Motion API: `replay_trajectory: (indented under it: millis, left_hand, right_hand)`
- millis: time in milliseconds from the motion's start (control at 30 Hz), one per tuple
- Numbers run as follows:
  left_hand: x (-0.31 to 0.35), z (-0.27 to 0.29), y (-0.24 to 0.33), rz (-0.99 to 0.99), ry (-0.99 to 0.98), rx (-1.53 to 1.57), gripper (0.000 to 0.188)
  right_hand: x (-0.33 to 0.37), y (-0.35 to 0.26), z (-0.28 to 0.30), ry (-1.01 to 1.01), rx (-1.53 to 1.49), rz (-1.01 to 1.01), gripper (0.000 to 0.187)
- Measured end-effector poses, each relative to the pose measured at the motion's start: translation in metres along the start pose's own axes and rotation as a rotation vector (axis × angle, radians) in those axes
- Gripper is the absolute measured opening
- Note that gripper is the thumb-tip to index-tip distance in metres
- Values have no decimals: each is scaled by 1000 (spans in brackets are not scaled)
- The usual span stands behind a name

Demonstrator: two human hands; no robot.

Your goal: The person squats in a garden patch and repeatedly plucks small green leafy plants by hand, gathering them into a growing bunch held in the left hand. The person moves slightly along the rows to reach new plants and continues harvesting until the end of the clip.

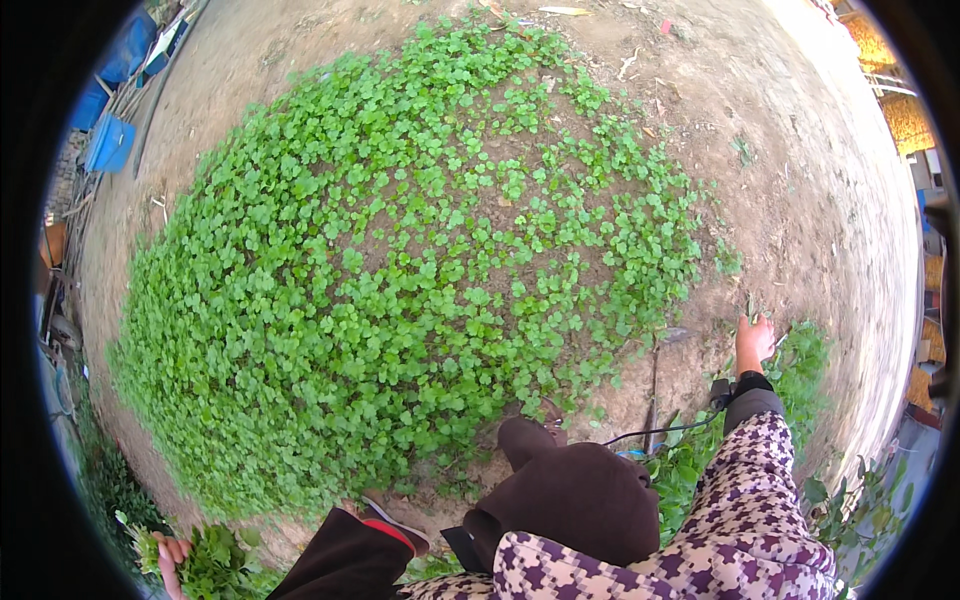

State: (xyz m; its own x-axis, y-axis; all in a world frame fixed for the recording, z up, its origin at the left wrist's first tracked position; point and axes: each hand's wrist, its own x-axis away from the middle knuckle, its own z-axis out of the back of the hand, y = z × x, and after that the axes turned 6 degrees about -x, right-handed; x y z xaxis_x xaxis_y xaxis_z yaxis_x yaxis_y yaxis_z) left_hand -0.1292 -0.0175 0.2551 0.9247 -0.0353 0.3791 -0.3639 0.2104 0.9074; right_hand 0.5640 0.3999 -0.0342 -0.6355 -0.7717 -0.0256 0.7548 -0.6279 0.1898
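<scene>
At the lower left edge my left hand (172,556) is closed around a bunch of leafy greens (218,562), whose leaves spread out to the right of the fingers. My right hand (755,340) reaches out over bare soil, to the right of the green bed. Its fingers are curled together near the ground, by a small wisp of plant. Whether anything is pinched in them is too small to tell. A dense bed of low, round-leaved green plants (330,300) covers the middle of the view.
A thin dark rod (655,390) lies by the bed's near right edge. A black cable (660,431) runs from my right wrist. More greens (800,365) grow beside my right forearm. Blue containers (110,143) stand at the far left, and yellow stacks (905,122) at the far right.
</scene>
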Motion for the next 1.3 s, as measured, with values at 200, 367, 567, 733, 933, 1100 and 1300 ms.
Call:
replay_trajectory:
  millis: [200,367,567,733,933,1100,1300]
  left_hand:
    - [2,3,0,3,28,-1,12]
    - [-7,12,0,-11,-98,-32,17]
    - [-14,12,-2,7,17,-48,14]
    - [-14,4,-4,-18,56,-84,15]
    - [-15,2,-4,5,154,-171,17]
    - [-20,7,-5,41,39,-104,13]
    - [-24,11,-9,35,-47,-14,13]
  right_hand:
    - [4,-68,-7,239,-236,357,32]
    - [29,-204,2,88,-665,749,28]
    - [105,-366,10,-209,-838,830,24]
    - [152,-442,-3,-312,-645,933,24]
    - [169,-478,-20,-311,-359,871,29]
    - [179,-489,-29,-322,-291,807,30]
    - [177,-497,-33,-376,-360,692,33]
